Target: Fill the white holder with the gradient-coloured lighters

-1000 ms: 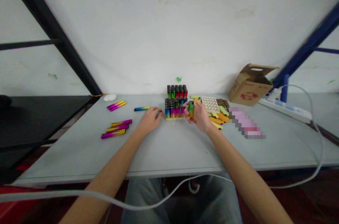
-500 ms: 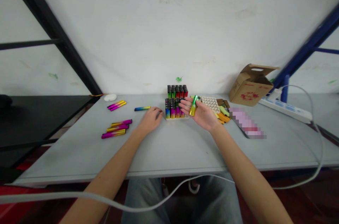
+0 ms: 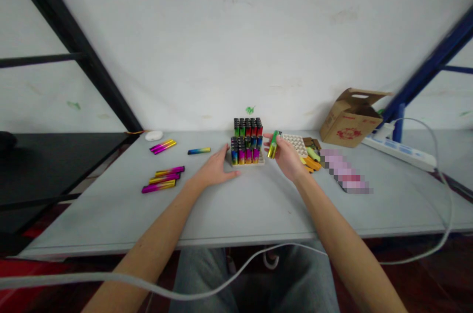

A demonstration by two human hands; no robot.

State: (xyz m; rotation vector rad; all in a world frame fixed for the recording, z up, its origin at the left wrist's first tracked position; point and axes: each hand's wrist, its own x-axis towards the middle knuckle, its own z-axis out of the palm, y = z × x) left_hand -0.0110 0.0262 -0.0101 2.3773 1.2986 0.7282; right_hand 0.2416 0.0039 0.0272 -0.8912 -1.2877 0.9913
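Observation:
My right hand (image 3: 288, 156) has its fingers closed around a shiny green-and-yellow lighter (image 3: 272, 149), held tilted just right of a lighter tray. That pale tray (image 3: 261, 160) holds rows of upright black-topped lighters (image 3: 242, 155), blue, purple and gold at the front; its front right cells show. My left hand (image 3: 213, 169) is open at the tray's left side, thumb and fingers apart, with nothing in it. Behind stands another group of green and red lighters (image 3: 248, 127). Left of my left hand lies a blue-and-yellow lighter-like piece (image 3: 199, 151).
Purple-and-gold pieces (image 3: 162, 180) lie in two groups at the left, near a white case (image 3: 153, 135). To the right are a white gridded tray (image 3: 294, 145), orange and green pieces (image 3: 312, 164), a blurred phone (image 3: 343, 172), a cardboard box (image 3: 349, 121) and a power strip (image 3: 401, 153).
My left hand has spread its thumb and fingers and moved slightly right toward the tray. My right hand has shifted slightly right, its fingers curling from a flat palm around the green-and-yellow lighter.

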